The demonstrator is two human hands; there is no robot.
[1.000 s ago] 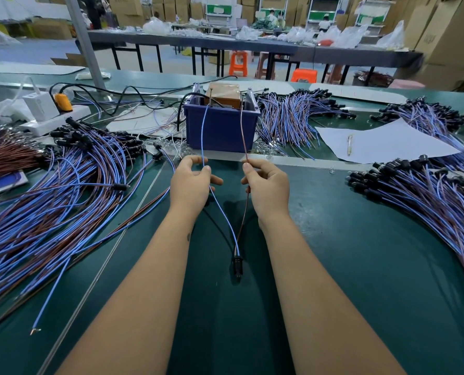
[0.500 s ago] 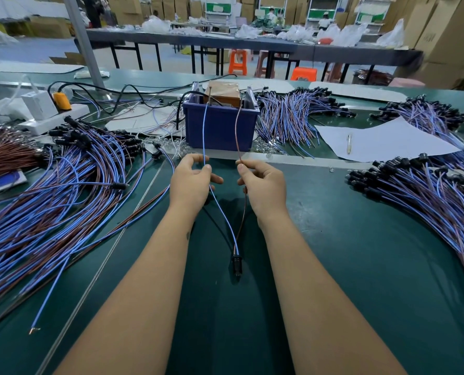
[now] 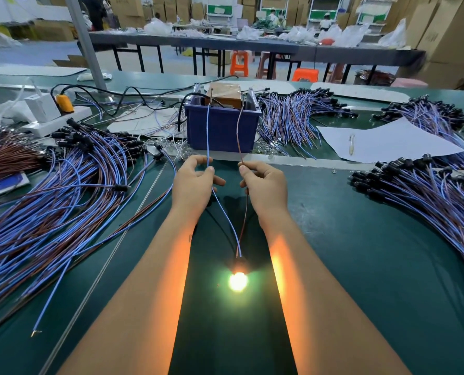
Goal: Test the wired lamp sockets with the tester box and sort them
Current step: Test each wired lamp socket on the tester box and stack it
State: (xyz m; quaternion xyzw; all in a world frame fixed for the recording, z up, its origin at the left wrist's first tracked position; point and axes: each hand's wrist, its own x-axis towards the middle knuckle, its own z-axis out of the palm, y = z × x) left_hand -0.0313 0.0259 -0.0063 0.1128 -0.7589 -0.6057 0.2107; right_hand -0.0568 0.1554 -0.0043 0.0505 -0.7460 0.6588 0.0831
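Observation:
My left hand (image 3: 194,182) pinches the blue wire (image 3: 208,131) of one wired lamp socket, and my right hand (image 3: 264,185) pinches its brown wire (image 3: 240,131). Both wire ends reach up into the tester box (image 3: 221,129), a blue bin with a brown unit inside. The two wires run back between my forearms to the black socket (image 3: 239,262), whose bulb (image 3: 237,281) glows bright yellow on the green mat and lights my inner forearms orange.
A large heap of blue and brown wired sockets (image 3: 63,190) covers the left of the mat. More heaps lie at the right (image 3: 428,190) and behind the bin (image 3: 293,117). A white sheet with a pen (image 3: 382,142) lies right; a power strip (image 3: 49,117) sits far left.
The bulb was dark in both earlier frames and now glows. My right hand moved the brown wire's end slightly left at the tester. My left hand stayed put.

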